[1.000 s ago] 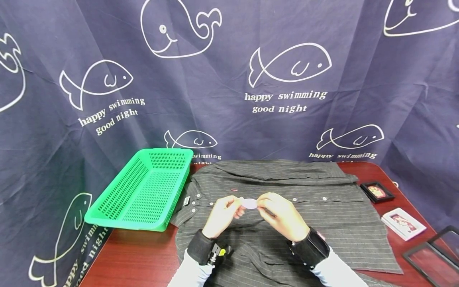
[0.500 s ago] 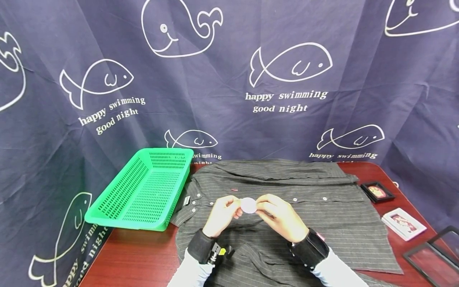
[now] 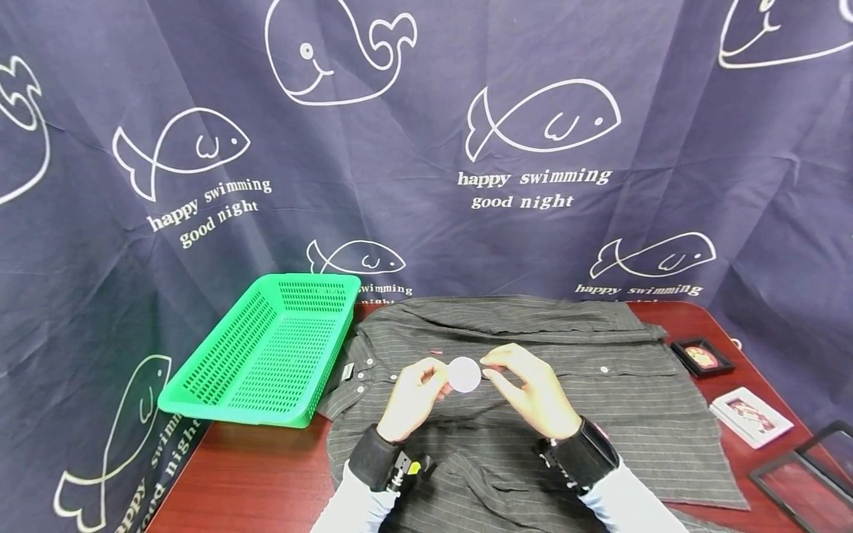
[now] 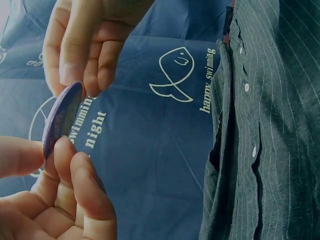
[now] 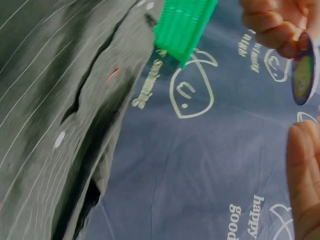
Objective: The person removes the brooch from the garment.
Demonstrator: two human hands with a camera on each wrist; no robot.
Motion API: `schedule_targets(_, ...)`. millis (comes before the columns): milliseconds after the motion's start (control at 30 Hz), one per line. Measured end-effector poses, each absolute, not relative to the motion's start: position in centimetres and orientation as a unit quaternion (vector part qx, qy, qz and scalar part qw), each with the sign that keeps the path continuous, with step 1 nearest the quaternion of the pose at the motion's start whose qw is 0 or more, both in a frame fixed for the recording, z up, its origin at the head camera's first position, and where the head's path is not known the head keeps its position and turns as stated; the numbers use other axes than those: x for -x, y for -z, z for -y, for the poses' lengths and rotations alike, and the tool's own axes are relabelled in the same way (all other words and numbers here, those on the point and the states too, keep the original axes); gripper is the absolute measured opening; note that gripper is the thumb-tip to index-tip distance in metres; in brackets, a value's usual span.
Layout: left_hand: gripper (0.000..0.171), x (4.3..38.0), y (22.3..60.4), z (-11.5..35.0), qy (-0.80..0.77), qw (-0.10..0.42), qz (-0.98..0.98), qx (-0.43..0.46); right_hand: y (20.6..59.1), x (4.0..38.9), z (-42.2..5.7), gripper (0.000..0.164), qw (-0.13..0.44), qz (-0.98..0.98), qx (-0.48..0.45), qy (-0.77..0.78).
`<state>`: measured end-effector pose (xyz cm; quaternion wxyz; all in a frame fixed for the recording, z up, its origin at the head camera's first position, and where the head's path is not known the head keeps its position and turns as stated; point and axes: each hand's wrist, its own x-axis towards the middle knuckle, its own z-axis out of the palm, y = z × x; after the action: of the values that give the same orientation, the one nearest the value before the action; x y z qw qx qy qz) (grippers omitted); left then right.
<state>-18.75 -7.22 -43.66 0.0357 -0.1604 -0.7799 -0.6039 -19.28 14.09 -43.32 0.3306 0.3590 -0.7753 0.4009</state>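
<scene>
My left hand (image 3: 413, 400) pinches a thin round disc (image 3: 464, 374) by its left edge, over a dark striped shirt (image 3: 620, 422). Its pale, plain face is turned up in the head view. The right wrist view shows a coloured print on the other face of the disc (image 5: 303, 75), with a purple rim. My right hand (image 3: 536, 392) is just right of the disc, thumb and fingers apart and holding nothing. In the right wrist view, a gap separates the right hand's fingers (image 5: 300, 155) from the disc.
A green plastic basket (image 3: 318, 385) stands left on the red-brown table (image 3: 246, 474). Along the right edge lie a small black frame (image 3: 683, 357), a white-framed picture (image 3: 753, 429) and a black-rimmed clear frame (image 3: 776, 474). A blue curtain (image 3: 426, 185) hangs behind.
The disc has turned from edge-on to showing its pale round face. My right hand has let go of its right edge and moved slightly right and up.
</scene>
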Motion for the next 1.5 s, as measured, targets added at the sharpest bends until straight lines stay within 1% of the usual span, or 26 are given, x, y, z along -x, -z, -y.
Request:
schedule_targets(100, 0.013, 18.7, 43.4, 7.2, 0.59, 0.046, 0.787, 0.175, 43.0, 19.1, -13.7, 0.025, 0.305, 0.776, -0.327, -0.445)
schedule_targets(267, 0.012, 18.5, 43.2, 7.2, 0.58, 0.059, 0.79, 0.192, 42.8, 18.8, -13.0, 0.024, 0.223, 0.776, -0.284, -0.517)
schedule_targets(467, 0.017, 18.4, 43.3, 7.2, 0.586, 0.07, 0.778, 0.213, 42.6, 18.6, -12.5, 0.021, 0.147, 0.789, -0.232, -0.55)
schedule_targets(567, 0.017, 18.4, 43.5, 7.2, 0.579, 0.08, 0.781, 0.222, 42.7, 18.6, -12.3, 0.019, 0.123, 0.789, -0.218, -0.562)
schedule_targets(767, 0.012, 18.4, 43.2, 6.8, 0.56, 0.08, 0.799, 0.203, 42.9, 18.6, -12.0, 0.016, 0.117, 0.8, -0.204, -0.552)
schedule_targets(900, 0.012, 18.6, 43.8, 6.9, 0.56, 0.088, 0.797, 0.208, 43.0, 18.5, -12.0, 0.016, 0.11, 0.81, -0.199, -0.541)
schedule_targets(1300, 0.013, 18.4, 44.0, 7.1, 0.553, 0.107, 0.795, 0.226, 43.5, 18.6, -12.0, 0.013, 0.105, 0.811, -0.209, -0.537)
schedule_targets(1500, 0.013, 18.4, 43.9, 7.1, 0.548, 0.106, 0.8, 0.22, 43.5, 18.5, -11.9, 0.013, 0.107, 0.811, -0.212, -0.535)
